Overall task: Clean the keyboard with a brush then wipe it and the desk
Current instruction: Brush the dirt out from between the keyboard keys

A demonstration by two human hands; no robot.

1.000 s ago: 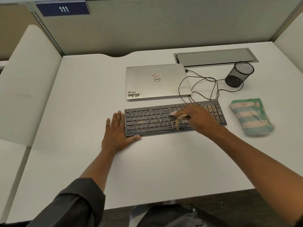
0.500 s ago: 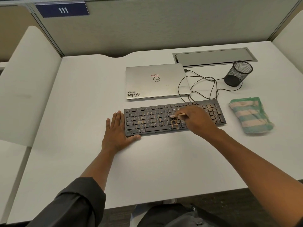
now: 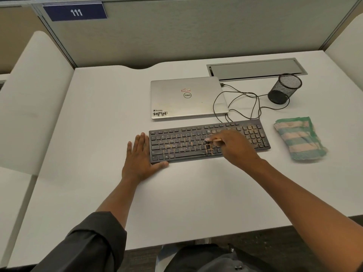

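Right hand fingers pinch one thin brush, tip on mid keys of the one keyboard. Left hand flat, fingers straight, bracing the keyboard's left edge. One cloth lies apart to the right. Bare desk left and front. Behind: one closed laptop, looped cable, one mesh cup.

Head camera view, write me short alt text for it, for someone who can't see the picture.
A right hand holds a small brush to the keys of a dusty black keyboard on a white desk, while the left hand lies flat at its left end. Behind sit a closed laptop and mesh cup; a folded cloth lies right.
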